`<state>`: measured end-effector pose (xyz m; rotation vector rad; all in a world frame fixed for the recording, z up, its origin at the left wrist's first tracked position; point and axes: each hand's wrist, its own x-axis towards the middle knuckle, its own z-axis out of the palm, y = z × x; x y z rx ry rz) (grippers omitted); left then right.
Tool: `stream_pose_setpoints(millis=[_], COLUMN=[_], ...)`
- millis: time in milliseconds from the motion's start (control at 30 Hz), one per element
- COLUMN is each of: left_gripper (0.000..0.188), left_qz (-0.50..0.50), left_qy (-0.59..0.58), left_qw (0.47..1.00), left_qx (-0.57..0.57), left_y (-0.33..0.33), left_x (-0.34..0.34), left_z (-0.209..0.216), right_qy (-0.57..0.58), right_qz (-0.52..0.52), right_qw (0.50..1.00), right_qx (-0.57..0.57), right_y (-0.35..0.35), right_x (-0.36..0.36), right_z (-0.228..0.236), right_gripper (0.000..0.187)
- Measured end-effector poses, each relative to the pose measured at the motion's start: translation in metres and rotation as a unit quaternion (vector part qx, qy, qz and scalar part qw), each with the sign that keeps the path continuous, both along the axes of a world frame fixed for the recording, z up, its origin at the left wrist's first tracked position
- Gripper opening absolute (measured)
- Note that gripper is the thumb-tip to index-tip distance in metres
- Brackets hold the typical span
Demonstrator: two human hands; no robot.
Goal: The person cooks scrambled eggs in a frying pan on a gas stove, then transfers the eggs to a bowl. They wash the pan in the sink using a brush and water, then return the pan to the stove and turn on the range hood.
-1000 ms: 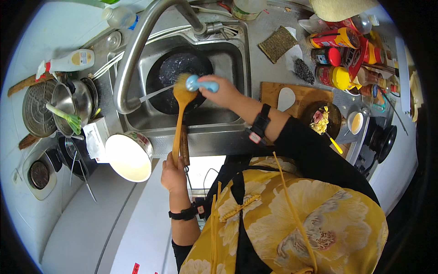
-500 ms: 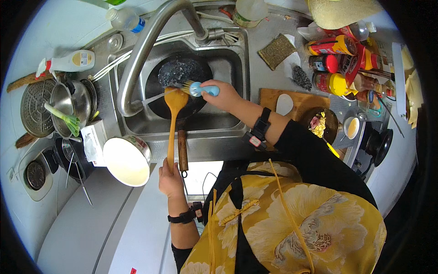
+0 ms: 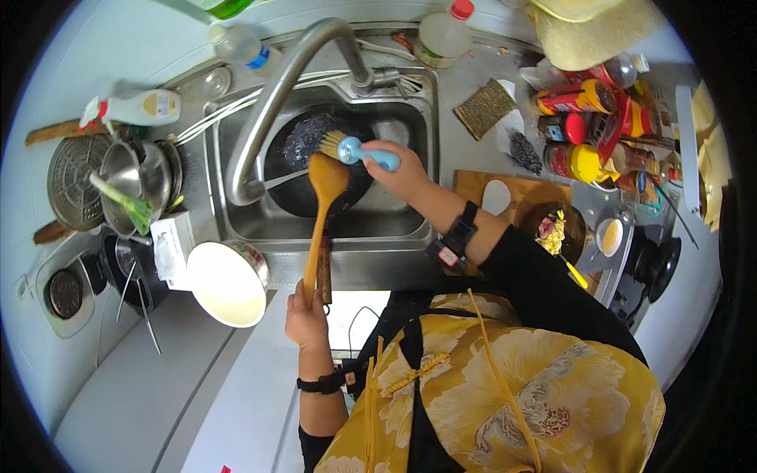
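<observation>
My left hand [image 3: 307, 319] is closed around the handle of a wooden spatula [image 3: 327, 177], its broad head held up over the sink. In my right hand [image 3: 400, 175] is a scrub brush with a blue handle [image 3: 371, 154]. Its pale bristles [image 3: 332, 143] are close to the top edge of the spatula head; whether they touch it I cannot tell. Below both lies a dark wok [image 3: 303, 201] with water in it, set in the steel sink [image 3: 406, 209]. Its wooden handle [image 3: 325, 272] sticks out over the front rim. A thin water stream [image 3: 285, 180] runs from the faucet [image 3: 251, 134] toward the spatula.
A white tub [image 3: 227, 284] stands by the sink's front left corner, with stacked pots [image 3: 130, 185] farther left. To the right are a scouring pad [image 3: 483, 108], a cutting board [image 3: 473, 183], a pan with food [image 3: 569, 225], a small bowl [image 3: 609, 236] and several bottles and jars.
The whole view has shifted slightly. The brush has moved from the spatula's face to just beyond its top edge. The spatula head appears turned and raised a little. Both hands keep their hold.
</observation>
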<state>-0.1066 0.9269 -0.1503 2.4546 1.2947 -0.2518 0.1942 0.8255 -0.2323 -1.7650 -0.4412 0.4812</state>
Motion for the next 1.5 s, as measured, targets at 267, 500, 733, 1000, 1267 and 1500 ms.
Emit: stream_pose_setpoints(millis=[267,500,733,1000,1267,1500], left_gripper=[0.04,0.041,0.042,0.041,0.044,0.039], left_qz=[0.12,0.156,0.213,0.301,0.286,0.185], left_qy=[-0.065,-0.026,-0.104,-0.199,-0.097,0.014], left_qw=[0.987,0.982,0.969,0.932,0.943,0.968], left_qx=[-0.088,-0.104,-0.071,-0.037,0.139,0.168], left_y=[0.007,0.009,0.016,0.077,0.233,0.319], left_x=[-0.018,-0.038,-0.069,-0.129,-0.131,-0.093], left_z=[0.008,0.072,0.116,0.148,0.173,0.123], right_qy=[0.042,-0.008,-0.093,-0.05,-0.02,0.029], right_qz=[-0.07,-0.055,-0.013,-0.03,-0.015,-0.048], right_qw=[0.99,0.938,0.907,0.957,0.974,0.986], right_qx=[-0.119,-0.343,-0.411,-0.286,-0.225,-0.158], right_y=[-0.022,-0.02,0.016,0.0,0.001,0.007], right_x=[0.046,0.11,0.108,0.089,0.077,0.069], right_z=[0.027,0.041,0.05,0.021,0.012,0.028], right_gripper=[0.025,0.053,0.061,0.048,0.038,0.028])
